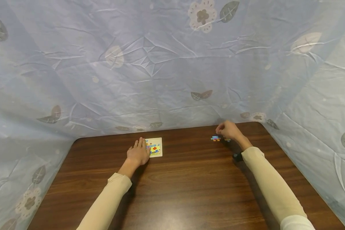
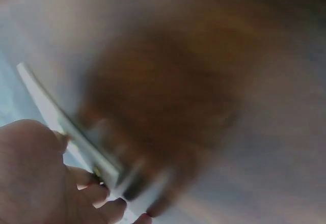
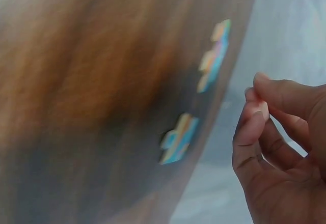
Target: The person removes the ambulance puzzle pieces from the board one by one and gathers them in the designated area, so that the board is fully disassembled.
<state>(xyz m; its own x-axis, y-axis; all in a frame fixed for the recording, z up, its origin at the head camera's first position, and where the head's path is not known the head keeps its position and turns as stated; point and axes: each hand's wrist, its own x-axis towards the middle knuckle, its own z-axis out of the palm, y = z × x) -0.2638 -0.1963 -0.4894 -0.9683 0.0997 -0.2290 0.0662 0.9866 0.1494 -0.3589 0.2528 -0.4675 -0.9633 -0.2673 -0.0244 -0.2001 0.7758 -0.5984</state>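
A small square jigsaw puzzle board (image 1: pixel 158 142) lies on the table, showing a yellow vehicle with a red cross. My left hand (image 1: pixel 138 154) rests over its left side, fingers stretched forward; part of the picture is hidden beneath. In the left wrist view the board (image 2: pixel 51 104) appears edge-on beside the fingers. To the right, my right hand (image 1: pixel 230 130) hovers over loose puzzle pieces (image 1: pixel 215 138). Its thumb and fingertips come together in the right wrist view, and whether anything small is between them cannot be made out. Two blurred clusters of pieces (image 3: pixel 179 138) lie beside that hand.
The dark brown wooden table (image 1: pixel 187 182) ends at the back against a pale blue floral cloth (image 1: pixel 172 95). The cloth also hangs along both sides. A dark band (image 1: pixel 237 157) sits on the right wrist.
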